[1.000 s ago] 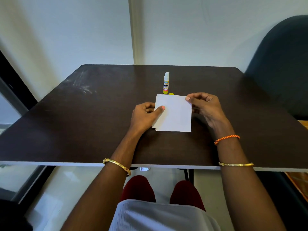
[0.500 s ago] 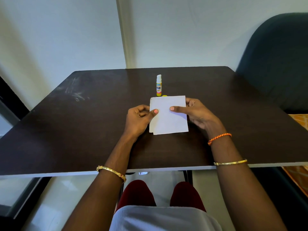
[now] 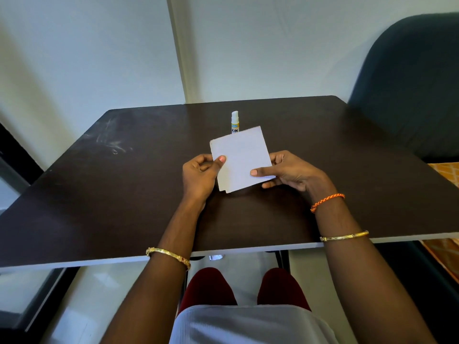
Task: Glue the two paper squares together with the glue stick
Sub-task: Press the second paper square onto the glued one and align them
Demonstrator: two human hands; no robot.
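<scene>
The paper squares [image 3: 239,158] are held stacked just above the dark desk [image 3: 124,194], tilted so the far edge is raised. The left hand [image 3: 200,173] is closed on the left edge, thumb on top, and the right hand [image 3: 290,173] is closed on the lower right corner, thumb on the face and fingers beneath. At the near corner a second edge is seen, so two sheets appear to be gripped, probably for alignment or pressing. The glue stick [image 3: 235,122] is left upright behind the paper, uncapped, within easy reach.
</scene>
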